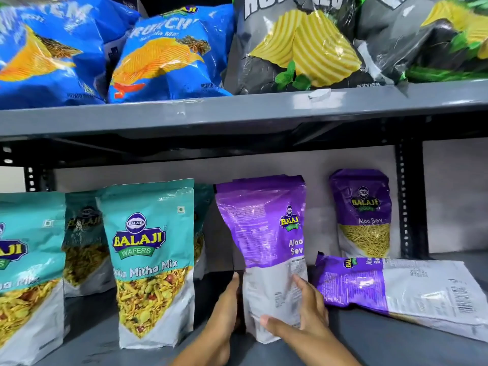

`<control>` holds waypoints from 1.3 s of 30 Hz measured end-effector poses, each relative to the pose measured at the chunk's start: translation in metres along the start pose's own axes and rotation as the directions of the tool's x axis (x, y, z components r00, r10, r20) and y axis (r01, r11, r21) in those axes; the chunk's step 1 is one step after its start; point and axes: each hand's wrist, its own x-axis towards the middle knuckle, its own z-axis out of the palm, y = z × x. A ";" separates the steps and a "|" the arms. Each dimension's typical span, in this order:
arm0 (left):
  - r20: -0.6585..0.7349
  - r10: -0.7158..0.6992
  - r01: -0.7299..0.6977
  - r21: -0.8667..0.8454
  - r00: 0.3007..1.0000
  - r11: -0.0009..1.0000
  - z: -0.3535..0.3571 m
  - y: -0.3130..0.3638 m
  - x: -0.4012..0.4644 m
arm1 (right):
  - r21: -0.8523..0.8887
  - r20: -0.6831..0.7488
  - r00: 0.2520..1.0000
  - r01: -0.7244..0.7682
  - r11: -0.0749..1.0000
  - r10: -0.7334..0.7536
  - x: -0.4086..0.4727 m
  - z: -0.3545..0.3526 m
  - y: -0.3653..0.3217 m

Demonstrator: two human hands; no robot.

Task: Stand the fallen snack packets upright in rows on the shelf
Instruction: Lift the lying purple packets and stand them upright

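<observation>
Both my hands clasp one upright purple Aloo Sev packet [266, 249]: left hand [224, 313] flat against its side, right hand [303, 315] gripping; another purple packet [396, 289] lies fallen at three o'clock.

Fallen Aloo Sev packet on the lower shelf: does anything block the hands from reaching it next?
Nothing visible does. The fallen Aloo Sev packet lies flat just right of the right hand, uncovered. Both hands, left hand included, currently grip the upright Aloo Sev packet, so they must release it first.

Open shelf floor [219, 291] between teal packet [151, 262] and held purple packet [266, 249].
</observation>
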 end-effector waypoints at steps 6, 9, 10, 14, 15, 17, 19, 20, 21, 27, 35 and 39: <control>-0.047 0.016 -0.011 0.108 0.999 0.994 0.001 -0.005 -0.015 | 0.052 -0.038 0.999 -0.029 0.998 0.031 0.019 -0.002 0.010; -0.048 0.054 -0.045 0.162 0.997 0.986 0.001 -0.006 -0.018 | 0.169 -0.065 0.997 -0.025 0.985 0.037 0.030 -0.009 0.019; -0.067 0.104 -0.091 0.181 0.992 0.979 -0.001 -0.006 -0.017 | 0.230 -0.071 0.996 -0.037 0.972 0.055 0.033 -0.012 0.021; -0.012 0.229 -0.222 0.203 0.973 0.954 -0.015 0.001 -0.005 | 0.400 0.095 0.993 -0.098 0.911 0.065 0.043 -0.029 0.025; 0.045 0.212 -0.216 0.183 0.976 0.959 -0.019 0.005 -0.001 | 0.378 0.116 0.992 -0.091 0.921 0.051 0.044 -0.033 0.026; 0.181 0.148 -0.178 0.162 0.972 0.971 -0.024 0.013 0.007 | 0.281 0.038 0.999 -0.040 0.959 0.031 0.047 -0.039 0.029; 0.274 0.110 -0.162 0.175 0.956 0.971 -0.029 0.017 0.016 | 0.206 -0.043 0.999 -0.022 0.978 0.032 0.045 -0.043 0.032; 0.298 0.094 -0.153 0.181 0.950 0.971 -0.029 0.017 0.018 | 0.217 -0.028 0.999 -0.029 0.976 0.036 0.043 -0.042 0.032; 0.322 0.077 -0.141 0.181 0.944 0.973 -0.028 0.017 0.020 | 0.213 0.020 0.999 -0.036 0.976 0.032 0.041 -0.041 0.032; 0.275 0.112 -0.161 0.162 0.955 0.973 -0.012 0.008 0.014 | 0.214 0.142 0.989 -0.071 0.974 0.041 0.042 -0.044 0.032; -0.051 0.263 -0.247 0.203 0.964 0.947 0.005 -0.004 -0.020 | 0.208 0.285 0.958 -0.088 0.974 0.026 0.045 -0.042 0.023; -0.320 0.371 -0.327 0.185 0.872 0.927 0.027 0.004 -0.051 | 0.159 0.221 0.975 -0.041 0.987 0.005 0.037 -0.049 0.007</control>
